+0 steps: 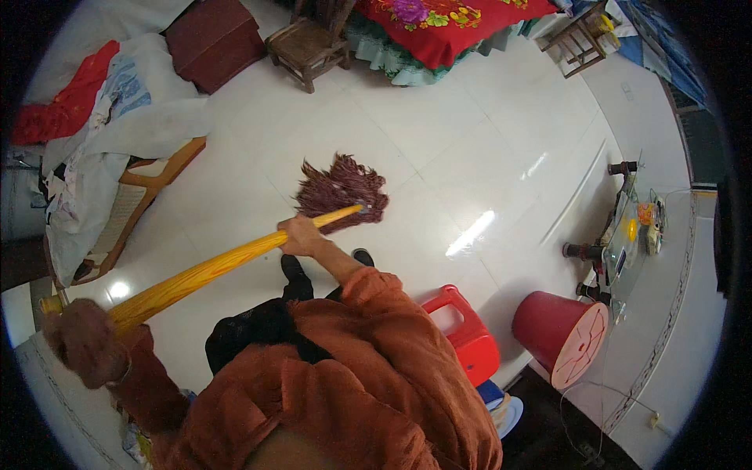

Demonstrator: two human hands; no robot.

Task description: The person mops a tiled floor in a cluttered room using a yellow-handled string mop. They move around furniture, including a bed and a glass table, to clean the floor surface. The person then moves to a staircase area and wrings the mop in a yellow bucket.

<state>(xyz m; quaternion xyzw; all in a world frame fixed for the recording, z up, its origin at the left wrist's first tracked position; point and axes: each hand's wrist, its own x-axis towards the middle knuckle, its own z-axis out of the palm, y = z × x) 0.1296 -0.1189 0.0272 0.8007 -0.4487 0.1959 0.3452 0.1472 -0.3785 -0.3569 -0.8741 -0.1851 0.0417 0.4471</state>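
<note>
A mop with a yellow wood-grain handle [204, 276] slants from the lower left up to the middle of the picture. Its dark reddish-brown mop head [338, 188] lies spread on the pale tiled floor in front of my feet. My left hand [84, 343] is closed around the upper end of the handle, far to the left. Lower down the shaft, close to the mop head, my right hand [304, 236] wraps around it. Both my arms are in rust-orange sleeves, and dark shoes show just behind the mop.
On the right are a red plastic stool [462, 333], a pink-red bucket [548, 333] and a glass-topped table [627, 227]. A wooden chair [309, 47] and a bed with a red cover [454, 27] stand far ahead. A cloth-draped wooden seat [149, 180] is at left.
</note>
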